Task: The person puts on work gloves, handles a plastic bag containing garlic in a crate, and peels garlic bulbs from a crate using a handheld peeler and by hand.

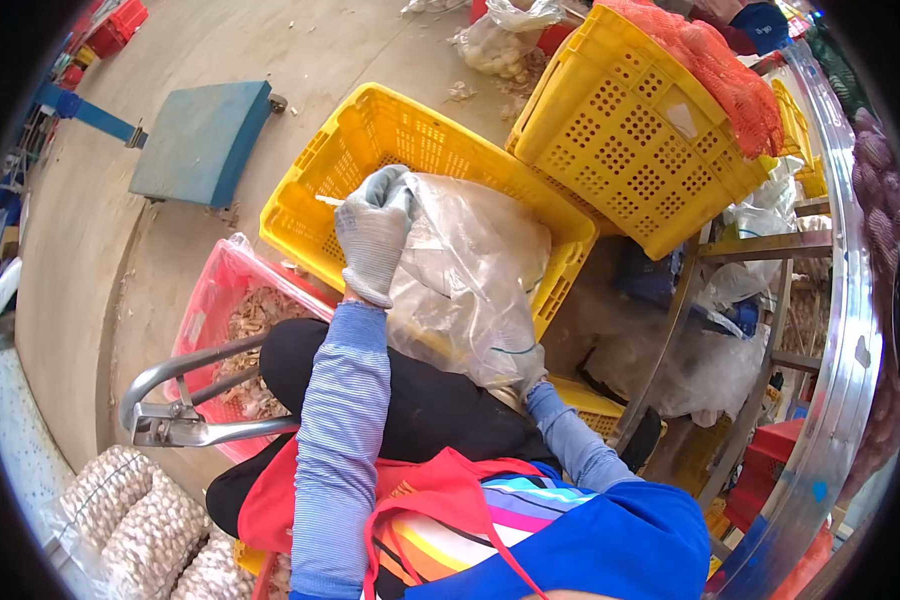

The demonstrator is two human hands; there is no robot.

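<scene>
A large clear plastic bag [465, 250] hangs in front of me, over the near part of a yellow perforated crate [310, 205]. My left hand [375, 235], in a grey-white knit glove, is closed on the bag's upper left edge. A thin white strip [328, 200] sticks out beside its fingers. Lower down, my right hand [530, 370], also gloved, grips the bag's bottom right corner; the plastic partly covers its fingers. The bag looks wrinkled and limp, and I cannot make out any contents.
A pink basket [205, 300] with dry peelings stands left of my knees, by a metal tube frame [195, 395]. Bags of garlic [150, 520] lie at lower left. A blue platform scale [202, 140] is beyond. Another yellow crate [630, 130] and a metal rack [840, 300] stand right.
</scene>
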